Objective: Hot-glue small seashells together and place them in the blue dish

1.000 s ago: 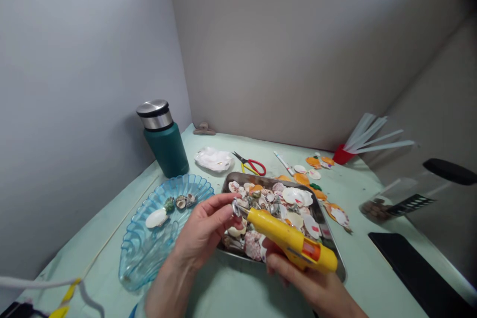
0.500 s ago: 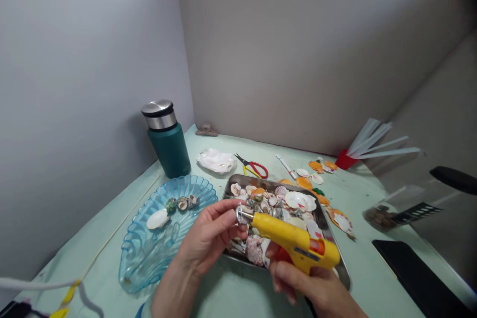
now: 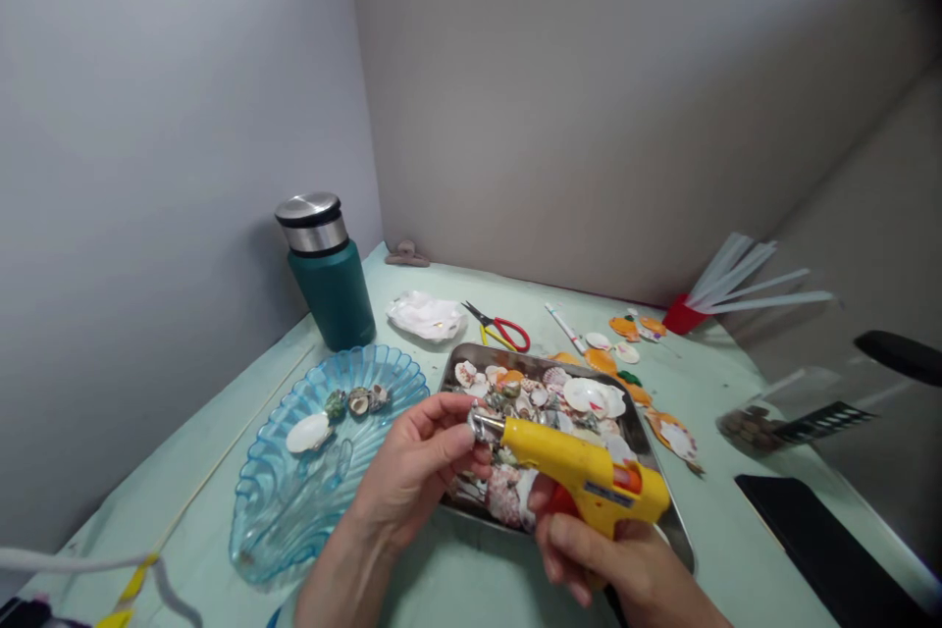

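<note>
My right hand (image 3: 596, 549) grips a yellow hot glue gun (image 3: 566, 461) by its handle, fingers at the red trigger. Its metal nozzle points left and meets a small greyish shell (image 3: 480, 422), pinched between the thumb and fingers of my left hand (image 3: 423, 456). My fingers partly cover that shell. Beneath both hands lies a metal tray (image 3: 681, 549) full of mixed seashells (image 3: 507, 496). To the left is a blue scalloped dish (image 3: 254, 481), holding a white shell (image 3: 309, 433) and several small spiral shells (image 3: 360, 401).
A green flask (image 3: 331, 294) stands at the back left. Behind the tray lie a white crumpled-looking piece (image 3: 427, 316), red-and-yellow pliers (image 3: 507, 332) and a marker (image 3: 565, 329). Rightward are orange shell pieces (image 3: 673, 437), glue sticks in a red cup (image 3: 684, 314), a clear container (image 3: 751, 427) and a black phone-like slab (image 3: 839, 540).
The glue gun has shifted very slightly, its nozzle still at the small shell. My hands keep nearly the same pose, and the view has moved a little.
</note>
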### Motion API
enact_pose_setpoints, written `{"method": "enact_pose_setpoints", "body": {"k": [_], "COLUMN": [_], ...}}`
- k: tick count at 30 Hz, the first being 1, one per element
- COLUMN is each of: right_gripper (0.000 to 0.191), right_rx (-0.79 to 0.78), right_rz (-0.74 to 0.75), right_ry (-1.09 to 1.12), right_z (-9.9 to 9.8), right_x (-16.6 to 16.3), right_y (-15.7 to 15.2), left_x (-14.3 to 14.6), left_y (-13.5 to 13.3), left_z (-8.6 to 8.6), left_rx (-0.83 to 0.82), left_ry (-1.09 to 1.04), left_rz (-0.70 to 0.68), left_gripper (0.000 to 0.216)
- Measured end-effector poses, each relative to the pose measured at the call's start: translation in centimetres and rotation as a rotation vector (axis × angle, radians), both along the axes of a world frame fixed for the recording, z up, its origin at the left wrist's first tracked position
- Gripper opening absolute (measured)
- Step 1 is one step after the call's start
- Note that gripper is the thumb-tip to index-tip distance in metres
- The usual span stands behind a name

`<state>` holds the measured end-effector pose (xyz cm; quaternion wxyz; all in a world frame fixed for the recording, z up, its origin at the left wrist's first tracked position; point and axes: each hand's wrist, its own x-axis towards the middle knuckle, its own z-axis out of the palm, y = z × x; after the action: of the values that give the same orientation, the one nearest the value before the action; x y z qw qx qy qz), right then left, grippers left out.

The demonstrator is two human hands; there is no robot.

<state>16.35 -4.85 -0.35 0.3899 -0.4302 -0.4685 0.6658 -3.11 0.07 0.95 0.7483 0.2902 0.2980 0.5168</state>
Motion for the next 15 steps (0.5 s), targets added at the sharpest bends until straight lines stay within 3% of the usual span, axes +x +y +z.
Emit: {"method": "enact_pose_setpoints", "body": {"k": [6,15], "right_gripper": [0.045,0.042], "right_rx": [-0.018,0.08], "right_rz": [0.032,-0.142], "right_ry": [-0.009,-0.114], "right_z": [0.52,0.28], "right_x": [0.05,-0.39], "right_y": [-0.06,-0.42], "left_x": [-0.21,-0.13], "left_y": [0.12,0.17], "left_z": [-0.14,-0.35], "left_rx": [-0.01,0.043], "left_ry": [-0.025,0.085], "left_rz": [-0.023,0.134], "left_gripper": [0.028,0.031]}}
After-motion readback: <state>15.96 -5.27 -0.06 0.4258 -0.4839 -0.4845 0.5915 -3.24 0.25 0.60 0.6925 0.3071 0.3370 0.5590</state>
